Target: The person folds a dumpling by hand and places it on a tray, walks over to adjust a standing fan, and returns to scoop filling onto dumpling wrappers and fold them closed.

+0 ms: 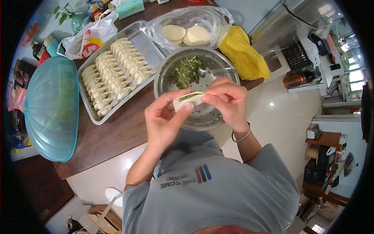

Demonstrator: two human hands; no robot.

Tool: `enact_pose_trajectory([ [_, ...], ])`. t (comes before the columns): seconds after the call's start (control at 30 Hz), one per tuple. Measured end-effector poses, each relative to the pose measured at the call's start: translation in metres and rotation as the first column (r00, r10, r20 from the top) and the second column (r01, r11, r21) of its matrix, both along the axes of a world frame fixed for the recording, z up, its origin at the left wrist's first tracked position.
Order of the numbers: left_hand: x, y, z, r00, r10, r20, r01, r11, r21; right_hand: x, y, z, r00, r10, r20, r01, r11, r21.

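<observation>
Dumpling (189, 100) at center, left hand (163, 117) and right hand (230, 102) pinching its wrapper, fingers curled, above metal bowl (160, 80).

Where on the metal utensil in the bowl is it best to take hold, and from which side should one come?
Probably pinch the metal utensil near the outer end of its handle, from above at the bowl's right side. The narrow handle reaches towards the rim there, bare of filling, while its other end meets the green filling.
</observation>
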State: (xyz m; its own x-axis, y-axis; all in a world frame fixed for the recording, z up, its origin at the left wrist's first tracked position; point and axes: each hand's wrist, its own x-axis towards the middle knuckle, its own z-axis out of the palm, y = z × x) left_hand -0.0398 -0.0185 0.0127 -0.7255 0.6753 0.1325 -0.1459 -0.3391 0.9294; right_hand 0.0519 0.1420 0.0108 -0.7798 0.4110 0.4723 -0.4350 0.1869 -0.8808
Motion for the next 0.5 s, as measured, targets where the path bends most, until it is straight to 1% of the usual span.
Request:
enact_pose_trajectory([
  [0.07, -0.0013, -0.0010, 0.0010, 1.000, 0.004, 0.019, -0.004, 1.000, 0.008, -0.0001, 0.0002, 0.0038, 0.992, 0.058, 0.110, -0.039, 0.985, -0.166],
  [0.1, -0.0018, -0.0012, 0.0015, 0.999, 0.000, 0.035, -0.001, 1.000, 0.011, 0.0001, 0.0021, 0.0040, 0.992, 0.060, 0.111, -0.042, 0.986, -0.164],
  [0.13, -0.0021, -0.0005, 0.0016, 0.999, 0.003, 0.037, -0.003, 1.000, 0.013, 0.0007, 0.0051, 0.0041, 0.992, 0.079, 0.102, -0.067, 0.991, -0.116],
  [0.17, -0.0025, 0.0005, 0.0015, 1.000, 0.006, -0.025, -0.006, 1.000, 0.011, 0.0009, 0.0067, 0.0041, 0.991, 0.098, 0.093, -0.092, 0.994, -0.067],
  [0.2, -0.0023, 0.0008, 0.0011, 0.996, 0.009, -0.085, -0.009, 1.000, 0.008, 0.0005, 0.0056, 0.0053, 0.990, 0.099, 0.096, -0.093, 0.993, -0.066],
  [0.23, -0.0019, 0.0004, 0.0003, 0.997, 0.010, -0.082, -0.009, 1.000, 0.008, -0.0001, 0.0032, 0.0071, 0.992, 0.080, 0.101, -0.076, 0.996, -0.042],
  [0.3, -0.0009, -0.0006, -0.0017, 0.994, -0.003, -0.111, -0.002, 0.999, -0.050, -0.0006, 0.0016, 0.0070, 0.992, 0.061, 0.109, -0.059, 0.998, -0.019],
  [0.37, 0.0007, -0.0007, 0.0001, 0.995, -0.003, -0.098, -0.002, 0.999, -0.053, -0.0017, 0.0016, 0.0048, 0.994, 0.021, 0.108, -0.029, 0.997, 0.074],
  [0.4, 0.0008, -0.0007, 0.0015, 0.996, -0.004, -0.089, -0.001, 0.999, -0.054, -0.0022, 0.0011, 0.0052, 0.994, 0.023, 0.110, -0.032, 0.997, 0.074],
  [0.47, -0.0001, -0.0012, 0.0037, 0.996, -0.013, -0.089, 0.008, 0.998, -0.060, -0.0032, 0.0002, 0.0074, 0.994, -0.046, 0.095, 0.032, 0.988, 0.151],
  [0.5, -0.0004, -0.0013, 0.0040, 0.996, -0.026, -0.089, 0.020, 0.998, -0.067, -0.0028, -0.0003, 0.0086, 0.994, -0.045, 0.096, 0.030, 0.988, 0.152],
])
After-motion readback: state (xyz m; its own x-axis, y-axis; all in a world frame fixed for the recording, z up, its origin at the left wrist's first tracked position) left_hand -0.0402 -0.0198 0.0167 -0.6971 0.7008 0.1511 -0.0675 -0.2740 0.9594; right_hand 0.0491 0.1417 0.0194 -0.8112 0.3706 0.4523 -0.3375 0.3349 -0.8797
